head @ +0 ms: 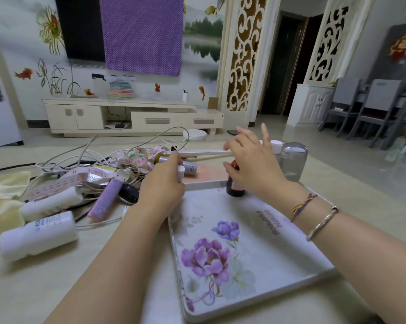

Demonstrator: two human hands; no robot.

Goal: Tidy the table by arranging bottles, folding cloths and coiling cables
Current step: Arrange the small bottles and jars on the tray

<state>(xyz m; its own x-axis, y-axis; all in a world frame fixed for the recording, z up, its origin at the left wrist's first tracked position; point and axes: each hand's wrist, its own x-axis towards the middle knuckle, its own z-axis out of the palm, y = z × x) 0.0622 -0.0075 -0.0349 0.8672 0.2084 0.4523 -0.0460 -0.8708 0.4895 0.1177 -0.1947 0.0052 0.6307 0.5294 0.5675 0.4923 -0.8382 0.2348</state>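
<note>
On the desk (57, 288), I see my right hand (251, 164) with its grip curled round a dark brown bottle (235, 189) standing upright at the far edge of a floral tray (267, 265). My left hand (164, 183) pinches a small white tube (181, 174) beside tangled cables (85, 157); white bottles (38, 235) lie left.

One head-worn view — looking forward and down, close over the table (57, 277)
</note>
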